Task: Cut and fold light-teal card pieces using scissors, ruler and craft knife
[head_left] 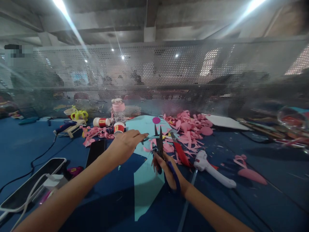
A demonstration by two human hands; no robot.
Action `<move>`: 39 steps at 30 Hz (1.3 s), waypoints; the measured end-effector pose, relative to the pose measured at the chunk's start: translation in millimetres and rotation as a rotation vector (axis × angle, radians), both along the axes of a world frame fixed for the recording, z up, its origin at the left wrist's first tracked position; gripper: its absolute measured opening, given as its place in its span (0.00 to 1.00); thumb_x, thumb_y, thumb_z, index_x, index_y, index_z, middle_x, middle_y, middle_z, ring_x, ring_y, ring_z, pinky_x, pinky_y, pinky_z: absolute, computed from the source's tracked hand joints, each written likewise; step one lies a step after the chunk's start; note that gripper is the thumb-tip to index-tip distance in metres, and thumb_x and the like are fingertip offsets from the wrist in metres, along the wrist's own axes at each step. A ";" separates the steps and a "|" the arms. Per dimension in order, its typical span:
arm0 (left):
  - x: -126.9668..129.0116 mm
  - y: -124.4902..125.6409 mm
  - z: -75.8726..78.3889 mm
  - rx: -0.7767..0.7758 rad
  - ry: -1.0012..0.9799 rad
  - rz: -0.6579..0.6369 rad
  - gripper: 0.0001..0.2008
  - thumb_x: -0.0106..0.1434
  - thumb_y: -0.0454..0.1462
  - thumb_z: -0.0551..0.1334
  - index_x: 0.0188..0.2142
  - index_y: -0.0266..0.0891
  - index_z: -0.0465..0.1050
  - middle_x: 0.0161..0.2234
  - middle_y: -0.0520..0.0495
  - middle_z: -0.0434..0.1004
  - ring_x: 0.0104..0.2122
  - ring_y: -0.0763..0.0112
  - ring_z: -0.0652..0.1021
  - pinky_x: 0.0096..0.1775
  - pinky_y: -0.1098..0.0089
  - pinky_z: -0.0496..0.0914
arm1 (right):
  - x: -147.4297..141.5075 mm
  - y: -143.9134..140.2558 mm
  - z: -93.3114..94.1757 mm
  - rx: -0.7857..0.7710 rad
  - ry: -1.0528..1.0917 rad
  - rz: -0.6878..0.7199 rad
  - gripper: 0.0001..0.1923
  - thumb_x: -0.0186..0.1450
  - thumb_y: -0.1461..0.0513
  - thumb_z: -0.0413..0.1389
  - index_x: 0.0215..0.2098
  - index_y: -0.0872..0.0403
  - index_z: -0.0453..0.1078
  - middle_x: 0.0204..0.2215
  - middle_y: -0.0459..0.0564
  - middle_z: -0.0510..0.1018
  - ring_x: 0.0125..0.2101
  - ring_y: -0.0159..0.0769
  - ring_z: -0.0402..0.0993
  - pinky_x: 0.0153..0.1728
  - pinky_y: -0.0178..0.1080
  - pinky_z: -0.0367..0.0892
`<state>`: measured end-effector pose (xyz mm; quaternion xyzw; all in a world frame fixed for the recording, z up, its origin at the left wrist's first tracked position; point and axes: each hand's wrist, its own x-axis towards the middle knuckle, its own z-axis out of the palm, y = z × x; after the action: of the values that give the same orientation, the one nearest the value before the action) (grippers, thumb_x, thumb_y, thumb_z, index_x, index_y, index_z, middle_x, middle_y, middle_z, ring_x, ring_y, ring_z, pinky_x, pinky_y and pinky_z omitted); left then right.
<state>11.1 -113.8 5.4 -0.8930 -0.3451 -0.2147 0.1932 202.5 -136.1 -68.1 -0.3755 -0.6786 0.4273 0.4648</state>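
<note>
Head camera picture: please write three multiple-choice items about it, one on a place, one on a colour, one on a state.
1. Where does the white glue gun lie?
A. right of the right hand
B. left of the left hand
C. on the black phone
2. What colour is the large paper sheet under the hands?
A. yellow
B. light blue
C. green
3. How are the blades of the blue-handled scissors?
A. open
B. closed
C. hidden

Answers: 1 A, it lies on the blue table right of that hand; 2 B, the sheet is light blue; 3 A, two tips stand apart.
</note>
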 end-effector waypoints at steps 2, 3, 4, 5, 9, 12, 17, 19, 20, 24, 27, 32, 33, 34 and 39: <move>0.8 -0.6 -0.4 0.005 0.004 -0.006 0.20 0.61 0.24 0.48 0.50 0.35 0.66 0.35 0.46 0.74 0.35 0.70 0.74 0.34 0.70 0.70 | 0.2 -0.3 0.2 0.006 -0.008 0.003 0.22 0.62 0.44 0.46 0.28 0.54 0.61 0.21 0.43 0.65 0.20 0.27 0.62 0.22 0.33 0.60; 1.2 -1.2 -0.6 0.013 0.008 -0.010 0.19 0.61 0.24 0.48 0.50 0.34 0.66 0.35 0.46 0.74 0.35 0.70 0.74 0.34 0.71 0.70 | 0.3 -0.5 0.2 0.008 -0.014 0.002 0.22 0.62 0.45 0.46 0.28 0.54 0.61 0.21 0.43 0.65 0.20 0.27 0.62 0.23 0.33 0.60; 1.6 -2.0 -0.7 0.024 0.016 -0.011 0.19 0.61 0.24 0.48 0.50 0.34 0.65 0.35 0.45 0.74 0.35 0.70 0.73 0.34 0.71 0.70 | 0.3 -0.7 0.1 0.007 -0.018 -0.001 0.21 0.62 0.45 0.47 0.28 0.54 0.61 0.21 0.43 0.65 0.21 0.27 0.62 0.23 0.33 0.60; 2.0 -3.0 -0.6 0.038 0.027 -0.012 0.19 0.62 0.24 0.48 0.50 0.34 0.65 0.35 0.45 0.74 0.35 0.70 0.73 0.33 0.71 0.70 | 0.2 -0.9 -0.1 0.004 -0.021 -0.005 0.21 0.62 0.45 0.47 0.28 0.54 0.61 0.21 0.43 0.65 0.21 0.27 0.62 0.24 0.33 0.60; 5.2 -8.2 0.5 0.125 0.082 0.003 0.16 0.63 0.25 0.49 0.49 0.31 0.65 0.33 0.45 0.73 0.33 0.70 0.73 0.31 0.71 0.70 | 0.1 -0.9 -1.2 -0.011 -0.027 -0.029 0.18 0.62 0.48 0.50 0.28 0.55 0.62 0.21 0.43 0.65 0.21 0.27 0.62 0.24 0.33 0.61; 7.9 -11.2 1.4 0.201 0.130 0.026 0.14 0.64 0.27 0.49 0.48 0.29 0.65 0.32 0.44 0.73 0.32 0.69 0.72 0.30 0.70 0.69 | -0.2 -0.3 -1.4 -0.039 -0.025 -0.040 0.16 0.60 0.49 0.54 0.28 0.54 0.61 0.19 0.41 0.64 0.21 0.27 0.61 0.23 0.32 0.60; 12.6 -15.5 2.1 0.321 0.176 0.071 0.14 0.63 0.27 0.51 0.49 0.28 0.65 0.32 0.44 0.73 0.32 0.68 0.72 0.31 0.69 0.69 | -2.0 1.4 -1.2 -0.105 0.043 -0.031 0.17 0.54 0.50 0.60 0.26 0.53 0.61 0.19 0.41 0.64 0.20 0.28 0.61 0.22 0.33 0.61; 15.1 -17.9 2.3 0.371 0.194 0.089 0.14 0.63 0.26 0.51 0.48 0.27 0.65 0.32 0.43 0.73 0.33 0.66 0.72 0.31 0.68 0.69 | -2.6 1.8 -0.6 -0.120 0.063 -0.037 0.17 0.54 0.50 0.59 0.26 0.53 0.61 0.19 0.41 0.64 0.20 0.29 0.62 0.22 0.34 0.62; 16.4 -19.1 2.4 0.392 0.206 0.094 0.14 0.64 0.26 0.50 0.48 0.26 0.65 0.32 0.42 0.73 0.33 0.66 0.72 0.32 0.68 0.68 | -2.7 1.8 -0.1 -0.124 0.063 -0.032 0.18 0.54 0.49 0.59 0.25 0.53 0.60 0.19 0.42 0.64 0.20 0.29 0.63 0.22 0.35 0.63; 20.0 -21.6 1.8 0.439 0.217 0.128 0.15 0.64 0.26 0.48 0.50 0.23 0.63 0.33 0.41 0.73 0.32 0.66 0.72 0.32 0.67 0.67 | -2.8 1.3 0.9 -0.096 0.029 -0.022 0.19 0.53 0.48 0.60 0.24 0.53 0.62 0.19 0.43 0.66 0.20 0.30 0.64 0.22 0.35 0.63; 19.8 -20.8 1.0 0.438 0.189 0.132 0.15 0.65 0.26 0.48 0.49 0.24 0.63 0.32 0.42 0.73 0.33 0.67 0.72 0.33 0.68 0.67 | -3.9 2.4 -1.3 -0.075 0.004 -0.052 0.21 0.53 0.45 0.58 0.24 0.54 0.63 0.19 0.44 0.67 0.20 0.30 0.65 0.23 0.35 0.64; 19.4 -20.1 -0.8 0.385 0.188 0.147 0.15 0.65 0.26 0.48 0.50 0.25 0.63 0.32 0.43 0.72 0.32 0.67 0.71 0.32 0.67 0.67 | -3.1 5.3 -4.7 -0.086 0.012 -0.041 0.24 0.57 0.42 0.52 0.25 0.55 0.65 0.20 0.47 0.68 0.21 0.31 0.66 0.24 0.36 0.65; 19.8 -20.0 -1.4 0.369 0.191 0.153 0.16 0.65 0.27 0.48 0.51 0.26 0.62 0.32 0.43 0.71 0.32 0.66 0.71 0.32 0.67 0.67 | -2.0 5.6 -5.1 -0.076 0.003 -0.031 0.24 0.57 0.43 0.51 0.25 0.55 0.66 0.21 0.47 0.69 0.21 0.31 0.66 0.24 0.35 0.64; 20.2 -19.8 -2.2 0.358 0.190 0.157 0.16 0.65 0.27 0.48 0.51 0.26 0.62 0.31 0.43 0.71 0.32 0.66 0.71 0.32 0.67 0.67 | -0.7 5.7 -5.5 -0.066 -0.003 -0.020 0.24 0.58 0.43 0.50 0.26 0.55 0.67 0.21 0.47 0.69 0.21 0.31 0.65 0.24 0.35 0.64; 21.7 -18.2 -5.2 0.326 0.181 0.147 0.16 0.64 0.27 0.49 0.52 0.25 0.61 0.32 0.43 0.71 0.33 0.65 0.71 0.32 0.67 0.67 | 3.7 6.6 -9.9 -0.051 0.031 0.015 0.22 0.61 0.44 0.48 0.29 0.54 0.67 0.22 0.46 0.68 0.22 0.30 0.63 0.23 0.34 0.63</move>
<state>32.9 -132.0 0.2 -0.8379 -0.3514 -0.1719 0.3807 206.2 -129.5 -78.0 -0.3755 -0.6629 0.4535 0.4625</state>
